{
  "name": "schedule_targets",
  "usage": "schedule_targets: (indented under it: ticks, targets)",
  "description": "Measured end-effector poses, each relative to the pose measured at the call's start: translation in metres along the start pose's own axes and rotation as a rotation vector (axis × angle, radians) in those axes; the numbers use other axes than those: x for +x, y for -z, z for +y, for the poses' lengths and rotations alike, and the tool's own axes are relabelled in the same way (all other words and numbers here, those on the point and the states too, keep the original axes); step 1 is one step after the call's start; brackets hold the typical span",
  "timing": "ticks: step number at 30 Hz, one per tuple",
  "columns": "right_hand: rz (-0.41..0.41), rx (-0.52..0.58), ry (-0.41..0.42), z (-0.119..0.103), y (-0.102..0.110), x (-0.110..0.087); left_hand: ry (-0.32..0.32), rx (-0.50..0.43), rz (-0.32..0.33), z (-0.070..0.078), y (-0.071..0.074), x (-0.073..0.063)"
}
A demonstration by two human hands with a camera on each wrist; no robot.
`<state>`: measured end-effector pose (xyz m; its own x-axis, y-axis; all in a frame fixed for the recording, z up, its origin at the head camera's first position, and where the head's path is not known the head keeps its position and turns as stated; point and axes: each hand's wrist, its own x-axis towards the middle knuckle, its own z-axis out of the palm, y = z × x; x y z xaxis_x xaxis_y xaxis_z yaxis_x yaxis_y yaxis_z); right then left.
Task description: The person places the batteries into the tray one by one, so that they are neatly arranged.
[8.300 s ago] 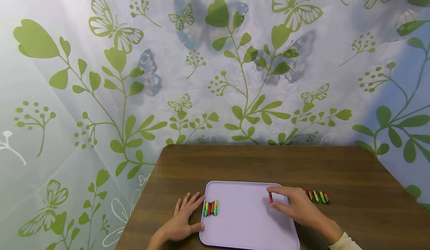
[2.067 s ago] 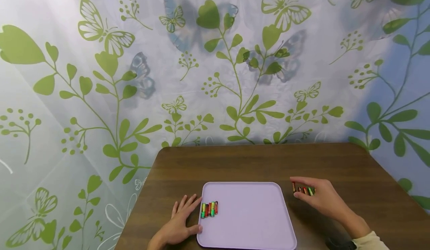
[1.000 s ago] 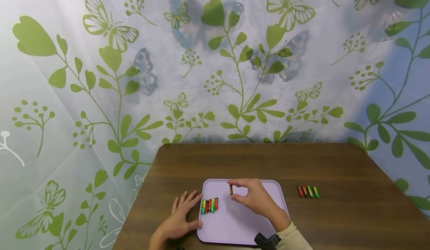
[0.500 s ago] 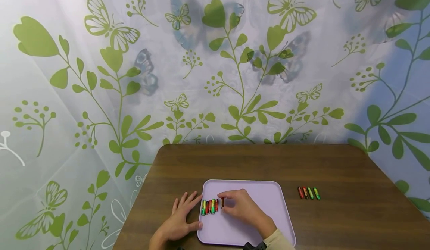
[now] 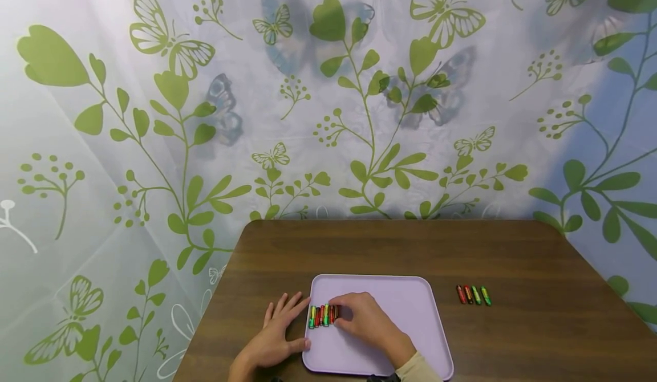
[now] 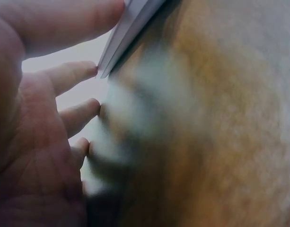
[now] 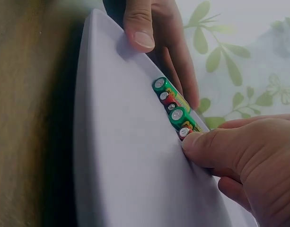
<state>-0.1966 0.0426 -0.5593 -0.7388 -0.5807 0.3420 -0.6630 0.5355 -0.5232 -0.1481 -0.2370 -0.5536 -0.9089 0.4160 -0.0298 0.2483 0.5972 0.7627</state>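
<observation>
A lavender tray (image 5: pixel 405 308) lies on the wooden table. Along its left side runs a row of several batteries (image 5: pixel 325 316), green-yellow ones mixed with thinner red-black ones. At the row's right end my right hand (image 5: pixel 370 320) pinches a dark battery (image 5: pixel 337 311) between thumb and fingers, mostly covered by them. The right wrist view shows the thumb up against the end of a small red battery (image 7: pixel 184 132), beside a green battery (image 7: pixel 177 115). With fingers spread, my left hand (image 5: pixel 273 336) touches the tray's left edge; its fingertips meet the rim (image 6: pixel 111 52) in the left wrist view.
Right of the tray, several more batteries (image 5: pixel 473 295), red and green, lie side by side on the table (image 5: pixel 513 256). A patterned curtain (image 5: pixel 328 114) hangs behind the table's far edge. The tray has a low raised rim.
My right hand took a battery from the group on the right, carried it left over the tray and brought it down at the row's right end. My left hand stayed at the tray's edge.
</observation>
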Motion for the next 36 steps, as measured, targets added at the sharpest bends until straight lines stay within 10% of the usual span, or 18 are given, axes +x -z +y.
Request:
schedule_targets:
  ticks: [26,36]
  targets:
    - [0.028,0.022,-0.009,0.001,0.004,-0.009,-0.002,0.011,0.004,0.001,0.0,0.0]
    - [0.003,0.04,-0.046,0.02,0.04,-0.022,0.007,-0.001,-0.001,0.002,-0.002,0.0]
